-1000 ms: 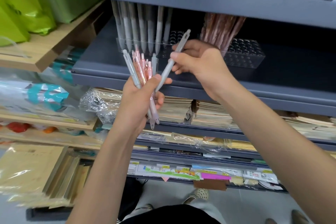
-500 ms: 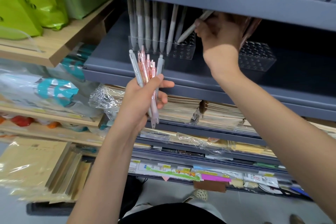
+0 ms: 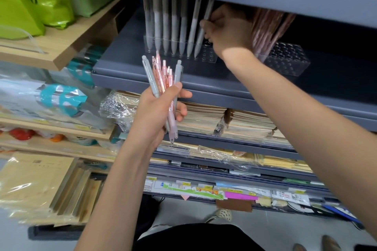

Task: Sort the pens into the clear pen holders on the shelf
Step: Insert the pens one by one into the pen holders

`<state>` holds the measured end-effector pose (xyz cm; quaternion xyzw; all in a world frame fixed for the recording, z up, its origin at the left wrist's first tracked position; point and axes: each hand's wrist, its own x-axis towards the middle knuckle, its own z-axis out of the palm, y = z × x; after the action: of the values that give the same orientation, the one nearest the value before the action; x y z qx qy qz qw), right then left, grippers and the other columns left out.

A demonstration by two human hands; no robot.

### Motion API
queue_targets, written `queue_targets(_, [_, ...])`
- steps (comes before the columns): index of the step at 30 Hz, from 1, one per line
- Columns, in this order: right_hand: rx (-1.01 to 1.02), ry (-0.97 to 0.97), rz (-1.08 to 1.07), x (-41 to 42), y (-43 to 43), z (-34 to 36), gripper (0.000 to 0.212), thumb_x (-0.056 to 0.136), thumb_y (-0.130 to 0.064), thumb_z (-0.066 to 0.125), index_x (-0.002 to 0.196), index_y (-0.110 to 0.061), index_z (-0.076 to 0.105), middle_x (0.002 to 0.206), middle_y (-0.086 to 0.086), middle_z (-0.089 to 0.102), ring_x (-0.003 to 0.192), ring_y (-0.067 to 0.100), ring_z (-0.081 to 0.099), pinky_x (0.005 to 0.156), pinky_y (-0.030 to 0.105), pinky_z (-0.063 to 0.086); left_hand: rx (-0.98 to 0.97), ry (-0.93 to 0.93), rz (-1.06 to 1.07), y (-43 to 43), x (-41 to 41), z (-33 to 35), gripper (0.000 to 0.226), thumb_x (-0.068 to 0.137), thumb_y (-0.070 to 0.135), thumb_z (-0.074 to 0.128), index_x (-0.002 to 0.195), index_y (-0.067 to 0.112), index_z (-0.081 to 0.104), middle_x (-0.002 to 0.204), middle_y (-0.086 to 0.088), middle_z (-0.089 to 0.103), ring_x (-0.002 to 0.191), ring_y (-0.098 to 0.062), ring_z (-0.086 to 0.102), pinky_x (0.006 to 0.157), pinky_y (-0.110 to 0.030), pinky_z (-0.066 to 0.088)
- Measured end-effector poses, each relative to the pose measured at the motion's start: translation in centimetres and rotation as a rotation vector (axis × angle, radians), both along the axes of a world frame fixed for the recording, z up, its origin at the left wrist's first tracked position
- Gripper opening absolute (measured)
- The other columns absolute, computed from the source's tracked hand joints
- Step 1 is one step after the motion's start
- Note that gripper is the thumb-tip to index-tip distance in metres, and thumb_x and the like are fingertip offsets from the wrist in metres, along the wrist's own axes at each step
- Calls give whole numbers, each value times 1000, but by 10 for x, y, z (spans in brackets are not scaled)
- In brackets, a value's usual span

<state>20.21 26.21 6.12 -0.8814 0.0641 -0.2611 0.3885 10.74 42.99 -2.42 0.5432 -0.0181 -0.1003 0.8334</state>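
The right hand [image 3: 228, 32] has carried its grey pen [image 3: 199, 44] from mid-air into the clear holder [image 3: 211, 58] — now near upright, tip down, ending the grey row [image 3: 173, 26].

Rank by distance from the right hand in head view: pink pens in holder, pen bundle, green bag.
1. Pink pens in holder, directly beside the right hand.
2. Pen bundle, below-left, in the left hand.
3. Green bag, far upper left.

Pens [image 3: 174, 26] stand in the left holder [image 3: 210, 58] on the shelf [image 3: 142, 73]; another holder [image 3: 289, 61] (apart, rightward) seemingly holds pens too.
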Motion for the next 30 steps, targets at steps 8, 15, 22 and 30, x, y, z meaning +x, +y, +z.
queue_targets(8, [-137,41,13,1,-1,0,21,91,-33,63,96,-13,64,90,5,72,94,22,65,83,32,52,4,1,10,3,1,3,17,99,19,61,114,13,57,86,-10,74,48,-16,55,41,-25,43])
queue_targets(15, [17,76,32,-1,-5,-4,20,88,-28,69,98,-11,69,91,5,73,88,19,69,84,32,55,19,-39,18,2,0,3,24,99,14,55,122,16,50,94,-13,75,49,-15,55,41,-24,42])
queue_targets(22, [226,70,272,-47,-4,-1,12,84,-20,73,74,-20,68,70,-2,70,60,7,61,60,20,49,35,-83,-16,-1,-3,5,14,98,12,60,111,13,58,96,-14,77,54,-16,64,47,-24,50])
queue_targets(30, [214,359,497,-80,-13,-2,17,83,-22,76,92,-8,71,73,-5,69,59,4,57,56,15,44,-17,-117,-98,-20,-6,8,16,102,18,54,116,9,58,102,-14,77,83,-31,76,68,-31,61])
